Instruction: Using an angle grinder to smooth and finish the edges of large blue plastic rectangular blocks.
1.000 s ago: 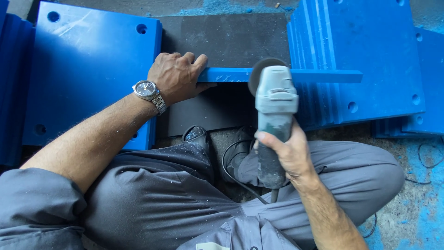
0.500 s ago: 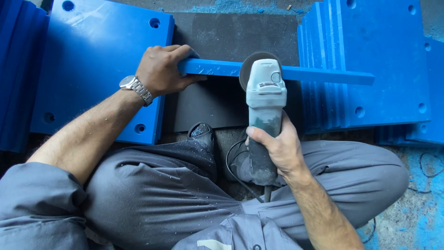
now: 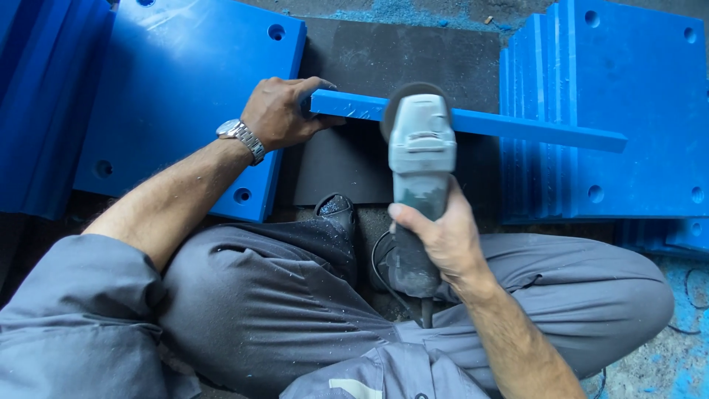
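Blue plastic bar [image 3: 473, 122] lies across a dark mat [image 3: 413, 55], its end clenched in left hand [image 3: 279, 112]. Right hand [image 3: 442, 236] grips the angle grinder [image 3: 419, 159]; a kicking disc could jerk toward those fingers [image 3: 314, 85].

grinder [image 3: 418, 166] disc: mostly hidden behind its own head, contact with blue bar [image 3: 473, 122] unclear | bar's left end: wrapped by left hand [image 3: 284, 112] | blue panels [image 3: 185, 96]: cut off by frame edges | grinder's rear: covered by right hand [image 3: 436, 240]
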